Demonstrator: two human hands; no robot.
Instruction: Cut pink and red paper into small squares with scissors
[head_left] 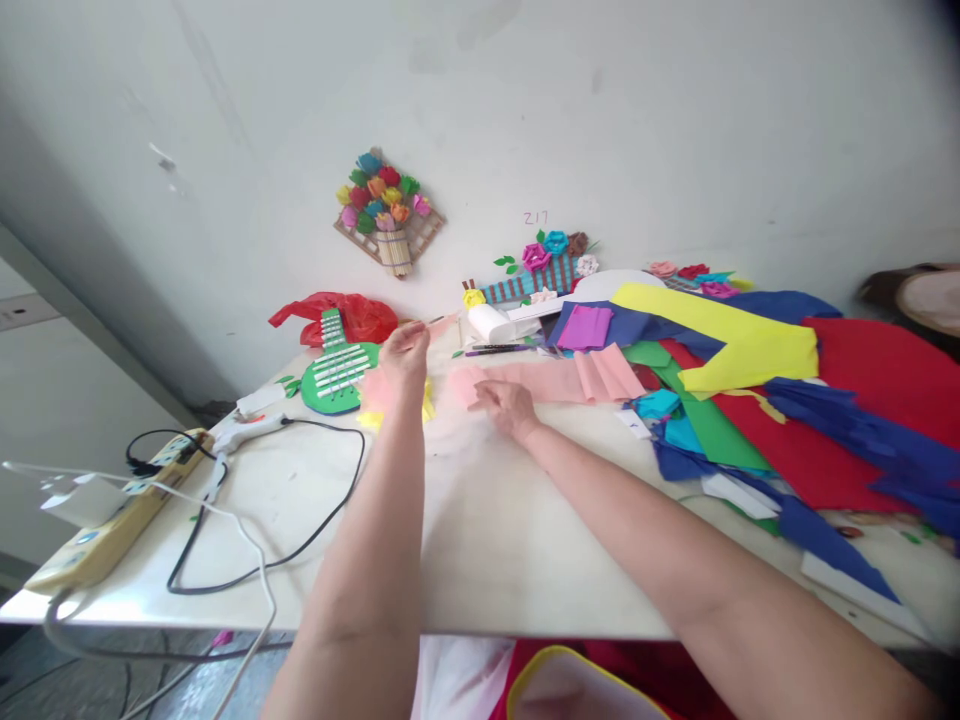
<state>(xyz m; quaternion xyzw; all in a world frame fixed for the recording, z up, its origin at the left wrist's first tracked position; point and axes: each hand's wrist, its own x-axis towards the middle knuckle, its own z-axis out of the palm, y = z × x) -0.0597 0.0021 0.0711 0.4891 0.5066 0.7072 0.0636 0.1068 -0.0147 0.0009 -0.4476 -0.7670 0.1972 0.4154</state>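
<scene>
R hand [508, 408] has thumb & fingertips together, prob. clamped on the L end of the pink strip [551, 382], which lies flat across the table [495, 540], its R end rippled, next to the pile of coloured sheets [757, 345]. L hand [406, 352] is up w/ fingers curled in; can't tell if they grip anything, view too small & blurred. It's just R of the green guitar shape [341, 375], w/ yellow paper bits [372, 419] nearby. Glue gun [247, 432] & its cord sit nearer the L edge.
</scene>
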